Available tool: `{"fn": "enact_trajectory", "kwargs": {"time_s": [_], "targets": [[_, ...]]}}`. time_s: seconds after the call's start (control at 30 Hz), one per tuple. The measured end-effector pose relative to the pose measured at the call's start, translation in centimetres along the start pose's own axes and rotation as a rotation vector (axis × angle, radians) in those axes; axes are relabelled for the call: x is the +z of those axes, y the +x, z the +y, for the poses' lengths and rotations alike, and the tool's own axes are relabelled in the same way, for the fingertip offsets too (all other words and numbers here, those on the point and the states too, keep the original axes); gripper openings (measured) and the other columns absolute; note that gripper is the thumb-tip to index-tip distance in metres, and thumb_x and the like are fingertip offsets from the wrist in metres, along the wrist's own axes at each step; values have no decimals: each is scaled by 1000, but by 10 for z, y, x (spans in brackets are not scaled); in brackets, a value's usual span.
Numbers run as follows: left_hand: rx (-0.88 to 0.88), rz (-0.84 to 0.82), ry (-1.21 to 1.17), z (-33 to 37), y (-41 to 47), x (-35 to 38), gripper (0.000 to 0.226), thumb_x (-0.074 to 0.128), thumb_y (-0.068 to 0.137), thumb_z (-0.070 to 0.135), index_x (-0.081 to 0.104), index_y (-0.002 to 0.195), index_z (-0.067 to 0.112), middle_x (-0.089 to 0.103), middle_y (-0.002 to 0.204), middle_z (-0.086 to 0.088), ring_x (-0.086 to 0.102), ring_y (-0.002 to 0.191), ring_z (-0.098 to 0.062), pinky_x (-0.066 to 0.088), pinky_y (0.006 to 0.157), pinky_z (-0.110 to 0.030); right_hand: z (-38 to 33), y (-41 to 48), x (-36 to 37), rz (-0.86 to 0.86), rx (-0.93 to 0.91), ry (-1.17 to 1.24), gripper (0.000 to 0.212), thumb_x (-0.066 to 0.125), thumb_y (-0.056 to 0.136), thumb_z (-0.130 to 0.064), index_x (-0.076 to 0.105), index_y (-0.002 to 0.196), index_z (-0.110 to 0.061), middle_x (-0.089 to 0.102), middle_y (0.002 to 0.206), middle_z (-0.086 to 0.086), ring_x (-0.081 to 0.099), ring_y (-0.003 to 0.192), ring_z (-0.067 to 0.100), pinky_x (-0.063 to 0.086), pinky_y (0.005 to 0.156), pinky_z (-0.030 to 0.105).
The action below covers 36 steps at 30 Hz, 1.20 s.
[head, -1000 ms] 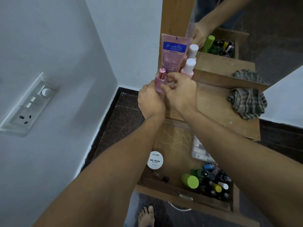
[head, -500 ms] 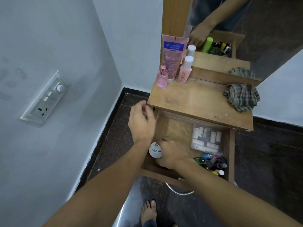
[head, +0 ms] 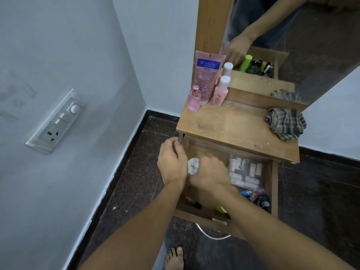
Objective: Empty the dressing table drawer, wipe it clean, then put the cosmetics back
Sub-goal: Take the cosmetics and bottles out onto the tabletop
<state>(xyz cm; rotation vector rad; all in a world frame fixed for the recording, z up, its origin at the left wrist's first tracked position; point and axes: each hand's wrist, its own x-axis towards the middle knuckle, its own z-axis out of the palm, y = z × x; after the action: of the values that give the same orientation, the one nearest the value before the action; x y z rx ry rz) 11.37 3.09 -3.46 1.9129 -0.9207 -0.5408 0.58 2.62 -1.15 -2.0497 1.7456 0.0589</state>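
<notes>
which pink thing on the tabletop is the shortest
The square perfume bottle on the left; the tube and the white-capped bottle rise higher.

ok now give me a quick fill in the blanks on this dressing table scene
1. The checked cloth lies on the ____ side of the tabletop.
2. Beside the pink tube stands a pink bottle with a ____ cap.
3. The drawer below the tabletop is ____.
4. The clear bag of small tubes lies in the ____.

Missing words: right; white; open; drawer
</notes>
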Motion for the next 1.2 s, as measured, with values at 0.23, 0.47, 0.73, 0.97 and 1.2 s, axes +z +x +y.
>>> {"fn": "enact_trajectory", "kwargs": {"time_s": [0.23, 0.47, 0.73, 0.97, 1.2], "targets": [[35, 44, -73, 34, 18, 10, 23, 51, 100, 21, 67, 116, 17, 65, 112, 6, 57, 97, -8, 43, 88, -25, 18, 55, -71, 425, -13, 263, 46, 78, 70, -47, 68, 107, -21, 59, 107, 3, 58, 102, 27, 43, 74, 31], [31, -3, -53, 31, 22, 24, 22, 51, 101, 21, 66, 117, 16, 63, 111, 6, 52, 92, -3, 43, 85, -24, 13, 100, -76, 333, 85, 192, 59, 84, 69, -40, 65, 118, -14, 62, 110, 9, 59, 106, 31, 43, 72, 32], [90, -18, -58, 21, 27, 26, 23, 51, 101, 21, 66, 118, 19, 59, 108, 14, 59, 96, -8, 50, 87, -28, 12, 111, -69, 392, 119, 239, 48, 78, 77, -29, 68, 122, -15, 63, 119, 11, 60, 110, 31, 50, 83, 36], [99, -10, -55, 19, 22, 21, 22, 51, 102, 20, 66, 117, 16, 63, 112, 6, 55, 98, -4, 41, 87, -20, 15, 86, -63, 490, 103, 283, 46, 78, 79, -27, 67, 122, -15, 57, 124, 5, 60, 108, 26, 47, 84, 32], [78, 13, -8, 17, 14, 3, 22, 52, 98, 17, 67, 114, 16, 66, 112, 1, 60, 100, -14, 34, 82, -15, 7, -12, -22, -22, -124, -41, 11, 65, 86, -26, 70, 96, -25, 68, 87, 0, 69, 85, 28, 56, 71, 36]]}}
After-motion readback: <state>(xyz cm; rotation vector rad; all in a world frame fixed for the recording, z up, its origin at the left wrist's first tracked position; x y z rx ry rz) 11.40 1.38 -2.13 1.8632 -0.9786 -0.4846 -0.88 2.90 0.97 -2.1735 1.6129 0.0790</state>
